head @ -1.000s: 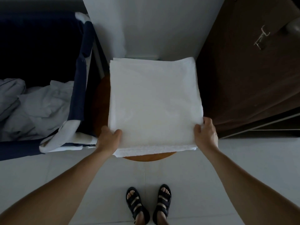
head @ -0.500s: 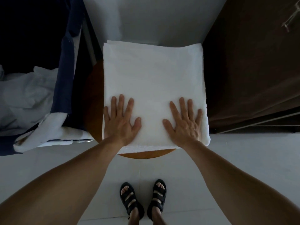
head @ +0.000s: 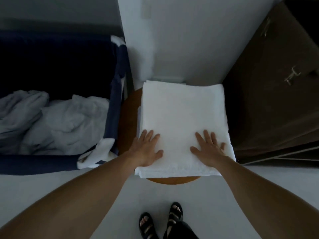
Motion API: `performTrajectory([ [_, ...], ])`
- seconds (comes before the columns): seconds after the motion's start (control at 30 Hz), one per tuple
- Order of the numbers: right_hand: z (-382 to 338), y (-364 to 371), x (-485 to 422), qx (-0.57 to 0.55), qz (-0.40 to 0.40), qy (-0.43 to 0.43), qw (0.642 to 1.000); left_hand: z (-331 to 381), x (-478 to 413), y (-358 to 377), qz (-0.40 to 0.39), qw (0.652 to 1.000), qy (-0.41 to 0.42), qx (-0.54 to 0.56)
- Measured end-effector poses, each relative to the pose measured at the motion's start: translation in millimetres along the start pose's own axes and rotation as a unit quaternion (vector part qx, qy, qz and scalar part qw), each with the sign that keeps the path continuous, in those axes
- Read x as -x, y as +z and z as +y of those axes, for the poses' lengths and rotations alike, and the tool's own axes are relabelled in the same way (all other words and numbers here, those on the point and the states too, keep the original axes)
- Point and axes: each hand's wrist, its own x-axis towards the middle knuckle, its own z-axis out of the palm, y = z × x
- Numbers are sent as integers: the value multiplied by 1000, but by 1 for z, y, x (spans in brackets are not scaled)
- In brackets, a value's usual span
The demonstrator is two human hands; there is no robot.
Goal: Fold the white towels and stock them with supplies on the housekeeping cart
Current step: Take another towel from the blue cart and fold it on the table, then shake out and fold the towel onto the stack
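A folded white towel (head: 184, 114) lies flat on a round wooden stool (head: 172, 180), covering most of its top. My left hand (head: 146, 149) rests palm down on the towel's near left edge, fingers straight and spread. Palm down too, my right hand (head: 208, 147) presses the near right part of the towel with its fingers spread. Neither hand grips the cloth.
A dark blue fabric laundry bin (head: 114, 104) stands to the left, holding crumpled white linen (head: 51, 121). A dark brown wooden cabinet (head: 269, 100) is on the right, a white wall (head: 181, 40) behind. My sandalled feet (head: 160, 221) stand on the pale tiled floor.
A second ago both hands pinched the towel's near corners. They then let go and lay flat on it. Since half a second ago the hands slid outward toward the towel's sides.
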Motion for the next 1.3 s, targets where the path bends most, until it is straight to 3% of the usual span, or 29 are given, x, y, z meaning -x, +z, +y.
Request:
performTrajectory([
  [0.17, -32, -18, -5, 26, 14, 9, 1000, -20, 6, -40, 56, 998, -16, 4],
  [0.33, -100, -66, -23, -8, 99, -122, 988, -48, 4, -118, 177, 984, -30, 12],
  [0.57, -230, -135, -44, -22, 160, -285, 945, -136, 24, -160, 196, 967, -161, 22],
  [0.77, -345, -145, -61, 11, 137, -376, 916, -243, 56, -162, 205, 945, -237, 90],
  [0.9, -420, -119, -82, 44, 71, -368, 926, -333, 51, -153, 182, 942, -258, 112],
  [1.07, -496, -78, -125, 57, -20, -297, 953, -444, 27, -131, 146, 946, -255, 137],
  [1.3, -568, 3, -201, 21, -116, -234, 965, -538, -31, -82, 87, 957, -235, 147],
])
